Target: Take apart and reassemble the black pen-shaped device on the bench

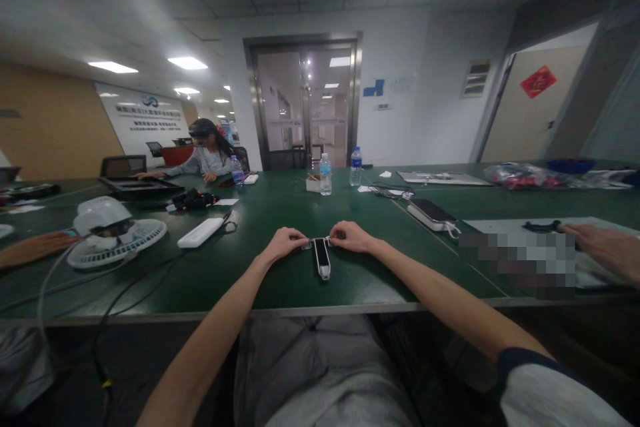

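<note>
A narrow device with a black face and a white rim point(321, 259) lies on the green table in front of me, pointing toward me. Its near end tapers to a pale tip. My left hand point(287, 244) pinches at the far left corner of the device, over a small clear piece point(307, 246). On the opposite side, my right hand point(351, 237) is closed with thumb and fingertips together at the far right corner. What exactly lies between the fingertips of each hand is too small to make out.
A white power strip point(201, 232) and a white fan point(117, 242) are to the left. Water bottles point(325, 175) stand beyond my hands. A phone point(433, 211) rests on a white box at right. Other people's hands point(600, 248) work at both sides; another person point(207, 150) sits across.
</note>
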Demonstrator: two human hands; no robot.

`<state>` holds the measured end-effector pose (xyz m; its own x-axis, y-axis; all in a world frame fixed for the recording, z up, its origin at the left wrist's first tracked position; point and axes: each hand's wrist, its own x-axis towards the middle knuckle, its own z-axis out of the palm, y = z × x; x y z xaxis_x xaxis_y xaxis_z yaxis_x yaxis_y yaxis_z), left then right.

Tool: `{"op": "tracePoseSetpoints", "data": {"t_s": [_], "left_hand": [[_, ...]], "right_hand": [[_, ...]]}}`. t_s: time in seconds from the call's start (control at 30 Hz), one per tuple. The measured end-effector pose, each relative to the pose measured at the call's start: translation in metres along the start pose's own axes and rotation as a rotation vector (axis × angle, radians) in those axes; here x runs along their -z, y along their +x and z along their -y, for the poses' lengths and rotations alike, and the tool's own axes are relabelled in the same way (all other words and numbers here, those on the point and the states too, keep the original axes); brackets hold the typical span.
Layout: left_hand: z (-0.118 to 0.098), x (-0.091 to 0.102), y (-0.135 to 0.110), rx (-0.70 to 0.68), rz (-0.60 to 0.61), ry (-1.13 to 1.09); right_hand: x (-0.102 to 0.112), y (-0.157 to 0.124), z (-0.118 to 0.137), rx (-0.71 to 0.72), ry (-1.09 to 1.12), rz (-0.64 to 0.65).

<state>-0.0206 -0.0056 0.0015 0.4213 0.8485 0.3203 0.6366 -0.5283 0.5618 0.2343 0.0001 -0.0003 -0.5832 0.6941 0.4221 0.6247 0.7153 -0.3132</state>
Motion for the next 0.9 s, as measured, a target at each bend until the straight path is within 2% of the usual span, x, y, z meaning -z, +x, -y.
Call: {"op": "tracePoseSetpoints", "data": {"t_s": [0.27,0.63,0.9], "left_hand": [[0.0027,-0.0051,0.0028,-0.022,-0.063,0.021],[-0.0021,-0.0016,0.0001,0.030,-0.019,-0.020],[0.0007,-0.0013,0.0006,0.006,-0.009,0.038]], "right_hand": [[0.0001,0.0004,0.0017,0.001,0.006,-0.004],[0.0004,0.0001,0.0014,0.020,0.005,-0.011],[0.0012,-0.0001,0.0021,0.004,0.009,0.006]]}}
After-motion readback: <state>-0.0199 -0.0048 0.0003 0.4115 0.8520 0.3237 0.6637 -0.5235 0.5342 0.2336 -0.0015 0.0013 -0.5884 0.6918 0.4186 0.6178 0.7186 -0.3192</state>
